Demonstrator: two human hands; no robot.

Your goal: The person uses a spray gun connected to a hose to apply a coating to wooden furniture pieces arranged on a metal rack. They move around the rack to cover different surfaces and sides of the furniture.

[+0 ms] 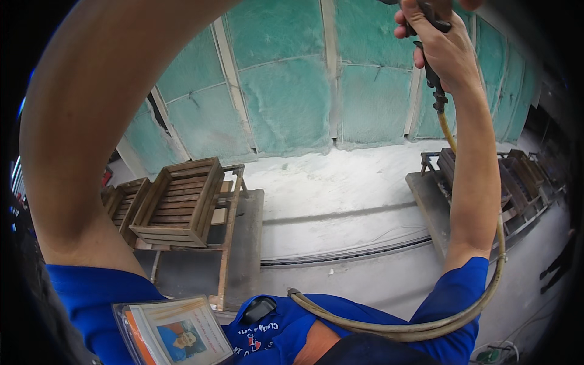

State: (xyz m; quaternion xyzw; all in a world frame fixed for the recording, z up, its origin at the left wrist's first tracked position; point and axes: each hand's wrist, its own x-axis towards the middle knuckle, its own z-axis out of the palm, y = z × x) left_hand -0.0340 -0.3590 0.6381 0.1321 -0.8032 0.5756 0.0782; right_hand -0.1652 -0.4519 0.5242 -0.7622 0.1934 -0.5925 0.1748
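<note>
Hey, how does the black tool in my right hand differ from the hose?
The black tool is dark and short, while the hose is yellowish and long. The tool sits gripped in your right hand; the hose curves across your blue shirt. They join at the tool's lower end.

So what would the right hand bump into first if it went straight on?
Probably the green, fuzzy-looking wall panels beyond the right hand, though depth is unclear and the picture's top cuts off.

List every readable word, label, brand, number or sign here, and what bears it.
Blue fabric shirt: white lettering, red emblem; wording left unquoted.
Rectangular clear-sleeved badge with an orange edge: printed lines, too small and blurred to read.
No other lettering can be made out.
</note>
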